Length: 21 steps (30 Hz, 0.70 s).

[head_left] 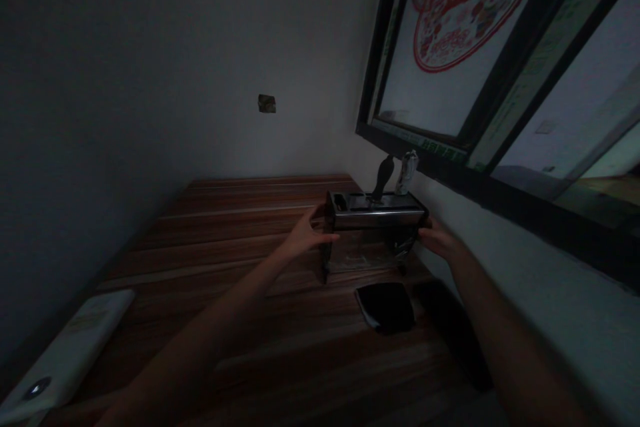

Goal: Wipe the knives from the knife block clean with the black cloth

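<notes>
A knife holder (380, 219) with a shiny metal top and a see-through front stands upright on the wooden table, close to the right wall. Out of its top rise a dark handle (384, 177) and a silvery, crumpled-looking piece (407, 172). My left hand (309, 233) grips the holder's left end, thumb along the front. At the opposite end, my right hand (436, 240) holds the side, its fingers partly hidden behind the corner. On the table in front of the holder lies a black, flat folded item (385, 307).
A long dark object (455, 333) lies beneath my right forearm. On the table's left side is a white, long box-like device (75, 350) with a round knob. A dark-framed window (425, 140) borders the table on the right; a wall socket hole (267, 103) is at the back.
</notes>
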Each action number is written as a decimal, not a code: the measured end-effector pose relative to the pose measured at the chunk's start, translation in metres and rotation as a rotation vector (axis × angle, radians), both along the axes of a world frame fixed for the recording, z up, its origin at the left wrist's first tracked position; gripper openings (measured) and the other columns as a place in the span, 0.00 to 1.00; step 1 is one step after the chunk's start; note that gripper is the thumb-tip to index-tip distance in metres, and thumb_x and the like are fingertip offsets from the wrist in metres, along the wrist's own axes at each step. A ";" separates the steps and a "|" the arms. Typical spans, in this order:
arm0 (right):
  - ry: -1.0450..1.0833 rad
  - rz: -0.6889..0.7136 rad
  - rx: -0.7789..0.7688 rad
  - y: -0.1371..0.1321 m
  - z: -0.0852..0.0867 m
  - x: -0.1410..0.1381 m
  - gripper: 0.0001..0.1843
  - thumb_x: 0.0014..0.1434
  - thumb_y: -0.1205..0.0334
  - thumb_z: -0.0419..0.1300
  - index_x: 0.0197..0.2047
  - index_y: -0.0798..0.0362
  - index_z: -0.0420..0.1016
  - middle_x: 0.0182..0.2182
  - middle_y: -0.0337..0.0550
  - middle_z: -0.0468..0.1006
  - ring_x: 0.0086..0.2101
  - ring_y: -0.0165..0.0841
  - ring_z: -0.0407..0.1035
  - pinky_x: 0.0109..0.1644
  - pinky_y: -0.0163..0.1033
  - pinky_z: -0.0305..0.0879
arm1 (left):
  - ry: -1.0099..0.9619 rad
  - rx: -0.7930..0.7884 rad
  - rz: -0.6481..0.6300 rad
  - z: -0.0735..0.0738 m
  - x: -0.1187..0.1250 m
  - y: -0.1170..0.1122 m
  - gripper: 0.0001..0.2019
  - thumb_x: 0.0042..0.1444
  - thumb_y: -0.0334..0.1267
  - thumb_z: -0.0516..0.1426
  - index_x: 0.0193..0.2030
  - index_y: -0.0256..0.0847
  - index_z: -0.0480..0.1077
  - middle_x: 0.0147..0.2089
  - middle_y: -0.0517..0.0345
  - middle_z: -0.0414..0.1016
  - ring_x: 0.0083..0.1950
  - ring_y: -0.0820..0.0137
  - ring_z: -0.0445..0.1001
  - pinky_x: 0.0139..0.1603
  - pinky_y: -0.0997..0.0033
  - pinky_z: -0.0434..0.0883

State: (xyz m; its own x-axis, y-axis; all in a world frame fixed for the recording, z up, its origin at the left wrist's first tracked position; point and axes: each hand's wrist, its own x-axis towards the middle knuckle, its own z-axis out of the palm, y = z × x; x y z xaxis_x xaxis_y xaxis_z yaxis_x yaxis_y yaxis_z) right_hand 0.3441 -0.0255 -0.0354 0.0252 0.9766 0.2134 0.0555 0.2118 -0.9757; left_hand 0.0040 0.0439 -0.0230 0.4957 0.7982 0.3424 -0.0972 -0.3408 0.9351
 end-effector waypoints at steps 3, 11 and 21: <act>0.027 0.013 0.010 0.000 -0.004 0.002 0.26 0.39 0.52 0.68 0.43 0.47 0.72 0.43 0.43 0.77 0.44 0.43 0.71 0.51 0.50 0.64 | -0.015 -0.029 -0.009 -0.002 0.004 0.000 0.42 0.34 0.38 0.68 0.58 0.36 0.58 0.59 0.43 0.63 0.61 0.56 0.61 0.61 0.55 0.59; 0.136 0.000 0.012 0.003 -0.018 0.004 0.24 0.40 0.55 0.67 0.43 0.47 0.73 0.41 0.41 0.79 0.42 0.40 0.72 0.48 0.45 0.66 | -0.010 -0.009 0.028 -0.007 0.008 0.003 0.43 0.33 0.36 0.68 0.58 0.34 0.57 0.61 0.40 0.60 0.61 0.57 0.61 0.61 0.56 0.59; 0.186 -0.084 0.016 0.014 -0.033 0.006 0.20 0.39 0.55 0.66 0.39 0.46 0.73 0.35 0.39 0.80 0.37 0.40 0.74 0.43 0.45 0.68 | 0.000 0.079 0.076 -0.010 0.008 0.003 0.41 0.34 0.36 0.68 0.58 0.35 0.58 0.59 0.42 0.62 0.60 0.58 0.62 0.61 0.56 0.59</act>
State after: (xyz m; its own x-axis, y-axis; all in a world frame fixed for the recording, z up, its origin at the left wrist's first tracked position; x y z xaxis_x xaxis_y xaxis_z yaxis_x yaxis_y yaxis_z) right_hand 0.3497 -0.0119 -0.0685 0.1470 0.9658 0.2134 -0.1068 0.2300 -0.9673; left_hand 0.0120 0.0471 -0.0334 0.4349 0.8041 0.4054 -0.0685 -0.4194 0.9052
